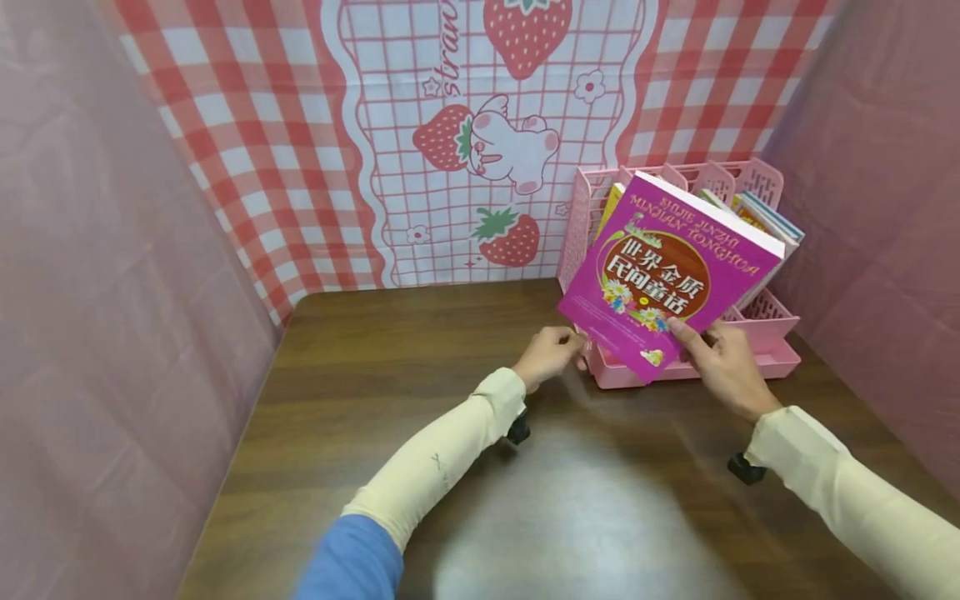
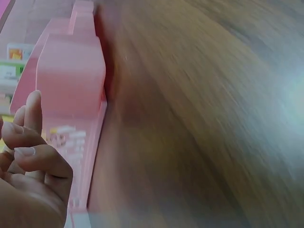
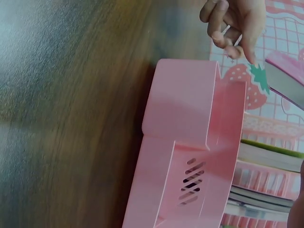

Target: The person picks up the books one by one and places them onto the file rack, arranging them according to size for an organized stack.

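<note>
A magenta book (image 1: 600, 292) with white Chinese title characters is tilted in front of a pink desk organizer (image 1: 776, 333). My right hand (image 1: 723, 367) grips its lower right part, thumb on the front cover and fingers behind. In the right wrist view, the page edges of the book (image 3: 287, 80) show at the right. My left hand (image 1: 551, 357) is beside the book's lower left corner, near the organizer's front left corner. Its fingers are loosely curled around nothing, as the left wrist view shows the hand (image 2: 33, 166) close by the organizer's side (image 2: 71, 71).
Several books (image 1: 772, 218) stand in the organizer's compartments, with a yellow one (image 1: 611, 204) at the left. The organizer sits on a brown wooden table (image 1: 390, 367). Behind is a red-checked strawberry cloth (image 1: 442, 208); pink curtains (image 1: 892, 208) hang at both sides.
</note>
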### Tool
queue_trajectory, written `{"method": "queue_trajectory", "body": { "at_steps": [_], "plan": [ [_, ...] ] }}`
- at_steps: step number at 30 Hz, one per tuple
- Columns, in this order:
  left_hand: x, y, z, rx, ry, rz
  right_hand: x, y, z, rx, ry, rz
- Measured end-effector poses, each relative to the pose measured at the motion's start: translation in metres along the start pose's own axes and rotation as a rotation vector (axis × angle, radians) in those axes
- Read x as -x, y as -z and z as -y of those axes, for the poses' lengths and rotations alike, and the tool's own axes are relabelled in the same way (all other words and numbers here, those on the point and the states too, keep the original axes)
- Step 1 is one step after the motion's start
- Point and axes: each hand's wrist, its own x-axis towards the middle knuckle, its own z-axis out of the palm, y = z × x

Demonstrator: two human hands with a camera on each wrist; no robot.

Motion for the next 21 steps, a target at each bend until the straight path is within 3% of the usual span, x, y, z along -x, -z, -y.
{"method": "queue_trajectory", "body": {
  "at_steps": [3,7,10,17,21],
  "plan": [
    [-0.005,-0.013,-0.002,-0.027,-0.005,-0.030,0.002,0.003,-0.004,-0.005,-0.008,-0.045],
    [-0.011,-0.026,-0.006,-0.074,-0.017,-0.146,0.004,0.006,-0.007,-0.009,-0.022,-0.120],
    [-0.013,-0.032,-0.009,-0.023,0.005,-0.193,0.006,0.007,-0.008,-0.014,-0.032,-0.172],
    [-0.019,-0.037,-0.016,0.110,0.083,-0.134,0.008,0.009,-0.012,-0.036,-0.021,-0.281],
    [-0.024,-0.035,-0.015,0.241,0.132,-0.118,0.009,0.012,-0.015,-0.018,-0.020,-0.346]
  ]
}}
